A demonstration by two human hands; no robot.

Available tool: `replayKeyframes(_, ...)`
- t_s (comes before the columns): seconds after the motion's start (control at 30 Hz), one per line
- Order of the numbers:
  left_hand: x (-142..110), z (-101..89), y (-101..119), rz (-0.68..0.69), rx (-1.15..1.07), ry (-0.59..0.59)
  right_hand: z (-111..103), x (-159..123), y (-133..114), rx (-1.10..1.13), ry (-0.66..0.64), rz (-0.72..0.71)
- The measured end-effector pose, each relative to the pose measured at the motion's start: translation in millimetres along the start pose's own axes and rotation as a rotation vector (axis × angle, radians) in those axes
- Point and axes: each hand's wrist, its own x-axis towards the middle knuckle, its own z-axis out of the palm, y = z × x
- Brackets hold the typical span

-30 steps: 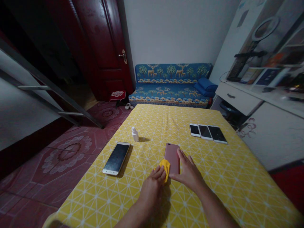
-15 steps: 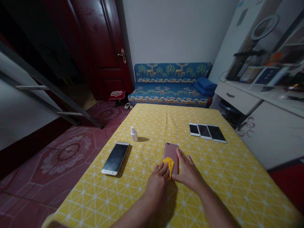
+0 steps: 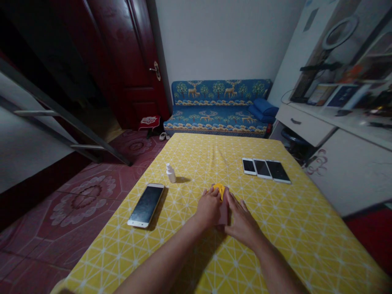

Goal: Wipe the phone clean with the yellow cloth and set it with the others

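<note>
Yellow-patterned tablecloth bears three phones, small white bottle, gold-edged phone. Pink phone steadied at edge by open right hand; yellow cloth gripped by curled left hand, pressed on phone. Lettering unreadable.

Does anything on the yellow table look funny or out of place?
Only a little. The lone smartphone lies crooked by itself, while three other phones sit neatly side by side. The yellow tablecloth also has a small crease near its far end.
</note>
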Motion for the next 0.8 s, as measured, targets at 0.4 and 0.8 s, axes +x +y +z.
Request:
replayKeyframes(0.4, -0.7, -3.9, -10.4, 0.073, -0.052, 0.05, 1.2, 0.8, -2.1, -0.018, 0.048, 0.05)
replayKeyframes(0.8, -82.5, 12.0, -16.1, 0.051, -0.185, -0.008, -4.5, 0.6, -11.0, -0.032, 0.019, 0.09)
